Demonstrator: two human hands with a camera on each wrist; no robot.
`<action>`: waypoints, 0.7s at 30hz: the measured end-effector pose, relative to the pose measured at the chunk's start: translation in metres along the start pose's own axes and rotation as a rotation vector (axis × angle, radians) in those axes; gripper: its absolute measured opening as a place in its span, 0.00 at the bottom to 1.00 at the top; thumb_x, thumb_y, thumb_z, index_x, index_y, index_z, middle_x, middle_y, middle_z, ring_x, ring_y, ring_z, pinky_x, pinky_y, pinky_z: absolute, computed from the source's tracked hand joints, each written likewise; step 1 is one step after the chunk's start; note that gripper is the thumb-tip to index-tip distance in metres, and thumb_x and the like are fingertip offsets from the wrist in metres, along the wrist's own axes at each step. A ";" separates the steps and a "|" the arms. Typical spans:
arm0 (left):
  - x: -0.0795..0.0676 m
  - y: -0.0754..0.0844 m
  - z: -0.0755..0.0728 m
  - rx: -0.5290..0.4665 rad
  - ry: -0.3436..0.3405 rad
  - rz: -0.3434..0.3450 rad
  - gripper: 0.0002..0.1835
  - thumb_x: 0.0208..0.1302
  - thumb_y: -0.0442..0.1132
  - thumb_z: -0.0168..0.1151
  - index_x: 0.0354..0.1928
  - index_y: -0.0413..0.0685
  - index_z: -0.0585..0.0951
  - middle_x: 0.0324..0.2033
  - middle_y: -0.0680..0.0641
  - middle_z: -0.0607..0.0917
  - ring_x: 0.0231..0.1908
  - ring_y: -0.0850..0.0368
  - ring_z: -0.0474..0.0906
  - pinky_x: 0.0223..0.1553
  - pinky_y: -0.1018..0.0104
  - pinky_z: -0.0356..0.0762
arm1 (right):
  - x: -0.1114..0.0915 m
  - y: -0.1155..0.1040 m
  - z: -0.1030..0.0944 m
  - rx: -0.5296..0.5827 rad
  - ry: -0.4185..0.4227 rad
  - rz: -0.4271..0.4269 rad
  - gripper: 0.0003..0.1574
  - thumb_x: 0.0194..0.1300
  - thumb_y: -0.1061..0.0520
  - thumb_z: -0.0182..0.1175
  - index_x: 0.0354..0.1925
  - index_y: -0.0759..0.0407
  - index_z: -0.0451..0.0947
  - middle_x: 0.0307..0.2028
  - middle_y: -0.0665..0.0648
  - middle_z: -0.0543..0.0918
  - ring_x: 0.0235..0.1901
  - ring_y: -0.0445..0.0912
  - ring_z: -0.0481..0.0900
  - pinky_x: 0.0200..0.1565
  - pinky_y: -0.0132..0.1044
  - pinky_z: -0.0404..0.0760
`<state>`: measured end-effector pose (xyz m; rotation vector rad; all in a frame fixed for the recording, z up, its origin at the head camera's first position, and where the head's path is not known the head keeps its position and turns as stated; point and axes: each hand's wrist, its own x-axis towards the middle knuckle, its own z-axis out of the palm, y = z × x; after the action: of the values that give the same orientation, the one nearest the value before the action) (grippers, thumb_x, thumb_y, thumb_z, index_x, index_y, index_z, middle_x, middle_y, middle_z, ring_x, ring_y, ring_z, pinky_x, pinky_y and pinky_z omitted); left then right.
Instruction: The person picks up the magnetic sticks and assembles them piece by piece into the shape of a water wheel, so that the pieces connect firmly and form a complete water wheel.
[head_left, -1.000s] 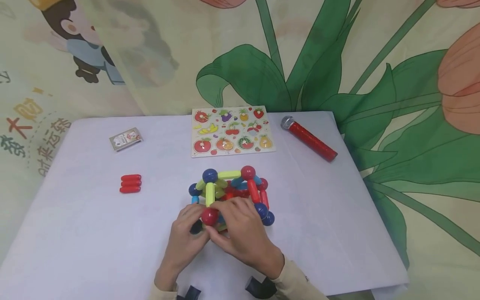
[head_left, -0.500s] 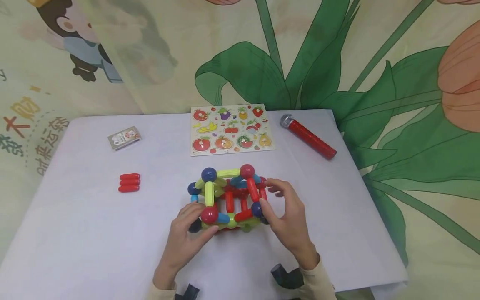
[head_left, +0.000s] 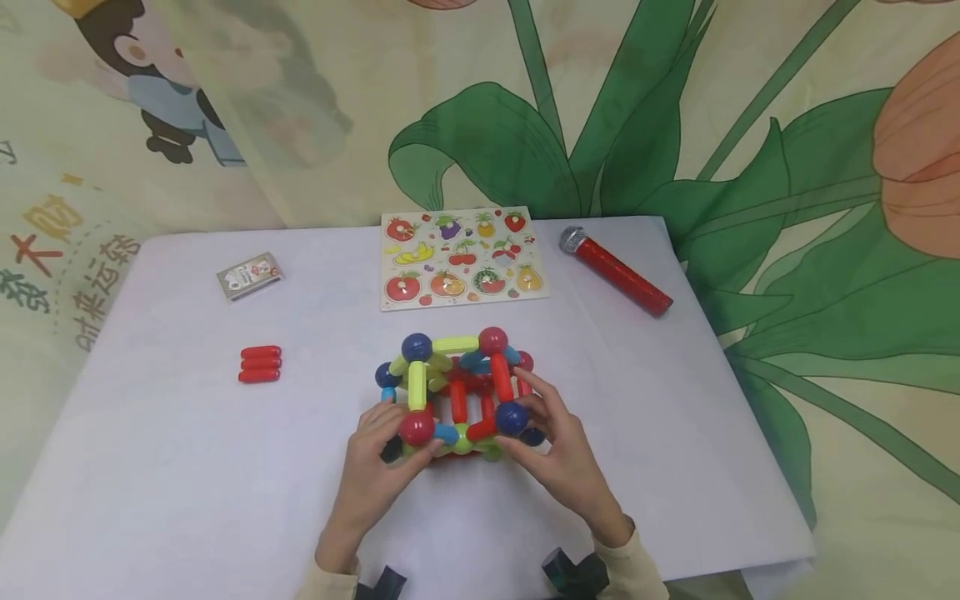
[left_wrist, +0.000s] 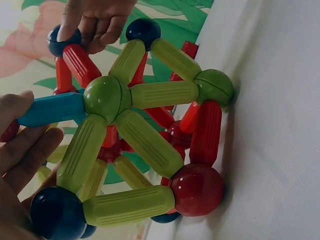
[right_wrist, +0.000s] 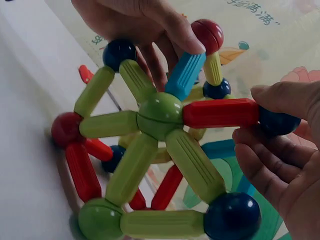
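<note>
A frame of magnetic building rods and balls [head_left: 456, 343] stands on the white-covered table between both hands. My left hand [head_left: 378, 467] holds its near left corner, fingers and thumb around a red ball [head_left: 417, 427] and the short blue rod [left_wrist: 52, 109] attached to it. At the near right corner my right hand [head_left: 562, 458] pinches a dark blue ball [head_left: 512, 418], which joins a red rod [right_wrist: 222, 113]. Both rods meet a green ball [right_wrist: 161, 116] on the near face, from which several yellow-green rods fan out. Palms partly hide the lower corners.
Several loose red rods [head_left: 260, 364] lie to the left, with a small card box [head_left: 251, 277] beyond them. At the back are a fruit puzzle board [head_left: 465, 258] and a red glittery microphone [head_left: 617, 272]. A printed curtain hangs behind the table.
My right hand has left the red ball at the near left, moved right, and now pinches the dark blue ball, drawn slightly inward. My left hand stays at its corner.
</note>
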<state>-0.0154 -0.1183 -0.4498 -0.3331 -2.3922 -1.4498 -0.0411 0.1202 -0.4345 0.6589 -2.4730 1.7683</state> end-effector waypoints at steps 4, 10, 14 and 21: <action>0.000 0.000 0.000 -0.013 0.009 -0.006 0.19 0.45 0.33 0.77 0.43 0.50 0.85 0.37 0.57 0.86 0.46 0.60 0.77 0.63 0.71 0.59 | 0.000 -0.003 0.006 0.006 0.035 -0.027 0.49 0.52 0.65 0.72 0.68 0.53 0.60 0.44 0.55 0.84 0.44 0.45 0.81 0.45 0.35 0.82; -0.001 0.001 0.000 -0.023 0.002 -0.039 0.19 0.46 0.34 0.77 0.43 0.52 0.85 0.38 0.58 0.87 0.47 0.61 0.77 0.62 0.69 0.60 | -0.001 -0.002 0.012 0.018 0.074 -0.061 0.48 0.49 0.68 0.72 0.66 0.58 0.63 0.45 0.57 0.83 0.43 0.46 0.82 0.46 0.35 0.82; -0.001 0.002 0.001 -0.014 0.001 -0.041 0.18 0.46 0.35 0.77 0.42 0.52 0.85 0.37 0.59 0.86 0.47 0.61 0.77 0.62 0.69 0.61 | -0.002 0.000 0.013 0.024 0.093 -0.080 0.46 0.50 0.68 0.72 0.65 0.60 0.63 0.46 0.59 0.82 0.43 0.45 0.82 0.45 0.35 0.83; -0.001 0.002 0.000 0.004 -0.011 -0.026 0.19 0.45 0.37 0.78 0.43 0.52 0.85 0.38 0.58 0.87 0.47 0.60 0.77 0.62 0.66 0.62 | -0.001 0.001 0.013 0.039 0.094 -0.108 0.48 0.48 0.71 0.71 0.65 0.63 0.62 0.43 0.59 0.80 0.42 0.45 0.81 0.45 0.36 0.82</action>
<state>-0.0138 -0.1171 -0.4482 -0.3108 -2.4161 -1.4585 -0.0374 0.1087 -0.4403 0.6808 -2.3032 1.7692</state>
